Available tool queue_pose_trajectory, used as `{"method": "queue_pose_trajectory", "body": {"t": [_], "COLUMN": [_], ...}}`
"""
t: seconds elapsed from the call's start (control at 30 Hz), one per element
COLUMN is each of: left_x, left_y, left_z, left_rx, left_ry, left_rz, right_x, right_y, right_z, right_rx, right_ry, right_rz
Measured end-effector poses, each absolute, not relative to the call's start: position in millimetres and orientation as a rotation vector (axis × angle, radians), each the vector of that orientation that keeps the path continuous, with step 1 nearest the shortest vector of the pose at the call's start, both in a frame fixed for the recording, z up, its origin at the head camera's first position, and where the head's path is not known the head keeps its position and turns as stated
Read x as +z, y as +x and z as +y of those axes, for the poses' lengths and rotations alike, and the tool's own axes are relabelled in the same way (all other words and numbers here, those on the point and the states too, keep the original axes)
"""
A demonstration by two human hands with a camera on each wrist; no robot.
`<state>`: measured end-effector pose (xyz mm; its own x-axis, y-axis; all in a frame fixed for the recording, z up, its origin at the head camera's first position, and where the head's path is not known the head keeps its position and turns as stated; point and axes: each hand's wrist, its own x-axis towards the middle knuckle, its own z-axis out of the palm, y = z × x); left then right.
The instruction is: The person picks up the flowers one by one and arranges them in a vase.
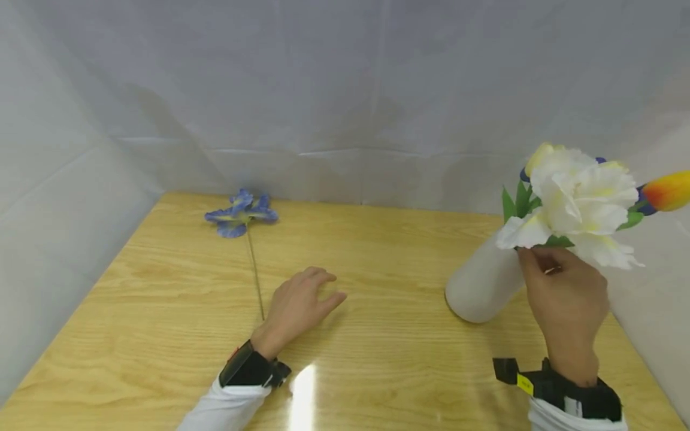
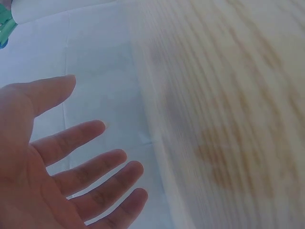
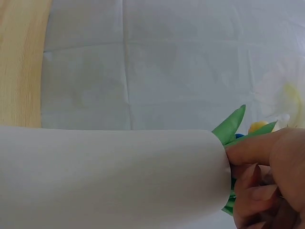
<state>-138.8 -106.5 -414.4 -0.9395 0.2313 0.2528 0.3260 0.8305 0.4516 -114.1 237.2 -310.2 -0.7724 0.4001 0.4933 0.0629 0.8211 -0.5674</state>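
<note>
At the right, a white vase (image 1: 480,284) stands on the wooden table, holding artificial flowers. My right hand (image 1: 571,299) is at its mouth, thumb and fingers curled and pinching the stem of a large white flower (image 1: 579,194) just under the bloom. The right wrist view shows the curled fingers (image 3: 257,191) right at the vase rim, among green leaves (image 3: 231,126); the stem is mostly hidden. My left hand (image 1: 302,305) hovers over the middle of the table with fingers spread and nothing in it. Near it lies a blue iris (image 1: 237,215) on a thin stem.
An orange and yellow tulip (image 1: 668,191) juts out to the right of the vase. Grey-white sheeting (image 1: 334,90) hangs behind the wooden table (image 1: 377,359) and along both sides. A bright reflection shows near the table's front.
</note>
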Motion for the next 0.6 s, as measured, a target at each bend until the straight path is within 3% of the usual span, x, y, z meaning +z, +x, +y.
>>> {"method": "queue_pose_trajectory", "body": {"t": [0.6], "left_x": [-415.9], "left_y": [-138.5], "left_z": [-108.8], "left_rx": [-0.748], "left_ry": [-0.426], "left_rz": [-2.815], "right_x": [-318.0], "right_y": [-118.4], "right_z": [244.1], "right_rx": [1.054], "right_ry": [-0.23], "right_rz": [-2.254]}}
